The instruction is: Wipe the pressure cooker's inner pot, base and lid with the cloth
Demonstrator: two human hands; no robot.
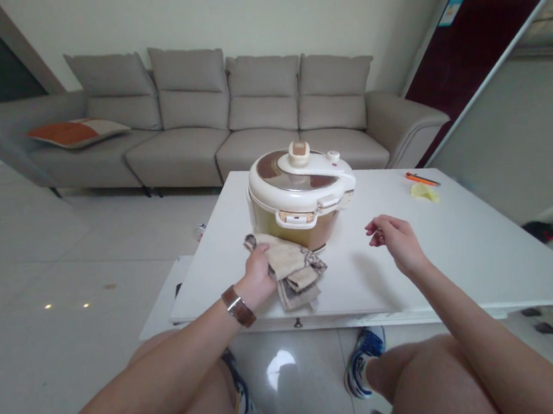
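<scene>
A white and gold electric pressure cooker (299, 187) with a closed lid stands on the white table (464, 258). My left hand (259, 273) is closed on a folded beige towel (293, 262) with dark patterning. The towel is at the cooker's lower front, and its near end hangs close to the table edge. To the right of the cooker, my right hand (394, 238) hovers over the tabletop. Its fingers are loosely bent and apart, with nothing visible in them.
An orange-handled tool, perhaps a cutter (422, 180), and a crumpled yellow piece (425, 193) lie at the table's far right. Behind the table is a grey sofa (255, 115) with an orange and white cushion (76, 132). A drawer knob (297, 323) sticks out at the table's front.
</scene>
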